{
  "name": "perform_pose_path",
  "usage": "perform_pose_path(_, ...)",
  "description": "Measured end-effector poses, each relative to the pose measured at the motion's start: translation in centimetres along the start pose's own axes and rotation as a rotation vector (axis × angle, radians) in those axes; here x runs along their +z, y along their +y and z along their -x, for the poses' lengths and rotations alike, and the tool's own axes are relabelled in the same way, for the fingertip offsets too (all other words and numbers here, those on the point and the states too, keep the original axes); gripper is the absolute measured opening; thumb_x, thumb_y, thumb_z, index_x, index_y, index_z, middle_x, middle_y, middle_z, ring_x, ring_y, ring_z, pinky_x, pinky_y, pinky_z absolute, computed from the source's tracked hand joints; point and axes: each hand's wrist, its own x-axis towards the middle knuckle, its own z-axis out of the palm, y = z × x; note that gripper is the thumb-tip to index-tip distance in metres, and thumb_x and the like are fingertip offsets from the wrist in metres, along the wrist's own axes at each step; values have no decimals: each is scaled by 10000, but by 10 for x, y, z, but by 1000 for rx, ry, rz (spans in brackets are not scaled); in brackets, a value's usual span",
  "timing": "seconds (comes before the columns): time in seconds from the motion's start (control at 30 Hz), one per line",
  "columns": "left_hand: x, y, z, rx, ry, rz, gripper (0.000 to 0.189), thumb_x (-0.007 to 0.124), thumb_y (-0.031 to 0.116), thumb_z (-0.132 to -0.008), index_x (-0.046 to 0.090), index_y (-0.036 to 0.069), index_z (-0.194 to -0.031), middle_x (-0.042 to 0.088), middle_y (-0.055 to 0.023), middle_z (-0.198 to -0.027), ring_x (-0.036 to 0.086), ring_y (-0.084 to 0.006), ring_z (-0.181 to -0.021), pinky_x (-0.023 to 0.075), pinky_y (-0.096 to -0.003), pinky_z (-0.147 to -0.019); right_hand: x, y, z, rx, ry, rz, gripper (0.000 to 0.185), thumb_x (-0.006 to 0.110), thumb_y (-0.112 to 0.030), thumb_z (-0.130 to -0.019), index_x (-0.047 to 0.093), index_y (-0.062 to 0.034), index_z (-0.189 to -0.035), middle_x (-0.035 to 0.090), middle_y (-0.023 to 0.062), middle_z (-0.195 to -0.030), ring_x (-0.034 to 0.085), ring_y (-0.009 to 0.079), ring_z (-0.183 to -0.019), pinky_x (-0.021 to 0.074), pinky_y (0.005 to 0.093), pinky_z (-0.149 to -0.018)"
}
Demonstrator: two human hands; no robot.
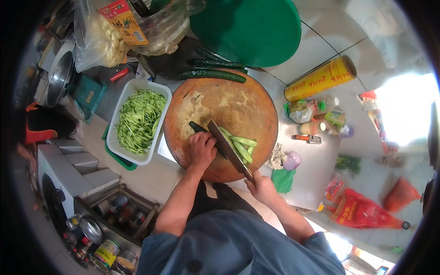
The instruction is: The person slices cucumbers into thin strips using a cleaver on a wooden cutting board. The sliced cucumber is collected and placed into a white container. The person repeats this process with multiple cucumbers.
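Note:
On a round wooden chopping block, my left hand presses down a dark green cucumber, its fingertips close to a blade. My right hand grips the handle of a cleaver, whose blade stands on edge alongside the cucumber. Several pale cut cucumber slices lie on the block to the right of the blade. Much of the held cucumber is hidden under my left hand and behind the cleaver. Whole cucumbers rest at the block's far edge.
A white plastic tub full of shredded cucumber stands left of the block. A green round lid leans behind. Right are a yellow roll, jars, a peeler and a cut purple onion. Another person is at far left.

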Motion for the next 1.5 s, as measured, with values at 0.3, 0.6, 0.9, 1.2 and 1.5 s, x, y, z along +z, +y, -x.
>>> perform_pose_path(0.3, 0, -1, 0, 5, 1, 1, 273, 661, 58, -661, 628, 89, -930, 595, -91, -1053, 549, -345, -1063, 425, -490, -920, 0, -8, -10, 5, 25, -23, 304, 693, -265, -931, 527, -12, -957, 642, 283, -698, 643, 494, -662, 530, 561, -593)
perform_pose_path(0.6, 1, -4, 2, 0, 1, 12, 306, 681, 68, -647, 622, 106, -945, 592, -71, -1056, 543, -333, -1073, 424, -498, -918, 7, -1, -19, -31, 11, -51, 309, 699, -249, -909, 515, -7, -963, 647, 278, -708, 654, 489, -684, 524, 564, -602)
perform_pose_path(0.9, -7, 6, 3, -49, -101, 145, 215, 647, 13, -677, 616, 60, -884, 581, -122, -1027, 548, -372, -1061, 451, -477, -913, 36, 18, -33, -41, 53, 36, 306, 679, -273, -925, 509, -19, -935, 635, 277, -681, 649, 490, -665, 527, 566, -597)
perform_pose_path(1.2, -7, 2, 6, -65, 21, -16, 256, 675, 31, -671, 664, 126, -909, 577, -93, -1037, 562, -331, -987, 446, -488, -882, 26, 25, -17, -20, 12, 28, 324, 680, -294, -930, 494, -29, -945, 631, 263, -668, 647, 481, -653, 521, 560, -588)
perform_pose_path(1.5, -4, -2, 9, -61, -2, -17, 246, 670, 85, -674, 663, 136, -914, 563, -90, -1016, 537, -337, -1001, 440, -494, -878, -22, -13, 21, 32, -19, 52, 310, 693, -294, -924, 525, -36, -954, 651, 253, -707, 653, 473, -655, 528, 546, -585)
